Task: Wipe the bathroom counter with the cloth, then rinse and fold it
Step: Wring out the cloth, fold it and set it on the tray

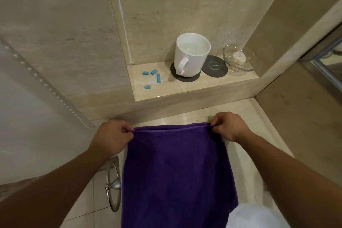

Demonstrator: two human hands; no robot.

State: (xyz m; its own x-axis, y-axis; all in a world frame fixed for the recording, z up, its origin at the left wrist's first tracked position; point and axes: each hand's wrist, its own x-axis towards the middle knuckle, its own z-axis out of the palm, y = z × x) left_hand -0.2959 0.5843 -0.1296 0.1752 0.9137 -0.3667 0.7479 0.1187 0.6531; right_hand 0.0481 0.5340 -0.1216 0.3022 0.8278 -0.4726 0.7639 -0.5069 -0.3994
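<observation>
A purple cloth [175, 172] hangs doubled over in front of me, its top edge stretched level between both hands. My left hand [112, 137] pinches the upper left corner and my right hand [229, 126] pinches the upper right corner. Behind the cloth lies the beige marble counter [188, 114], and its lower part is hidden by the cloth.
A recessed ledge [212, 85] holds a white mug [190, 53] on a dark coaster, a second dark coaster [214, 67], a glass dish [238, 57] with soap, and several small blue pieces [152, 77]. A chrome towel ring [113, 185] hangs at lower left. A mirror edge [329, 65] is at right.
</observation>
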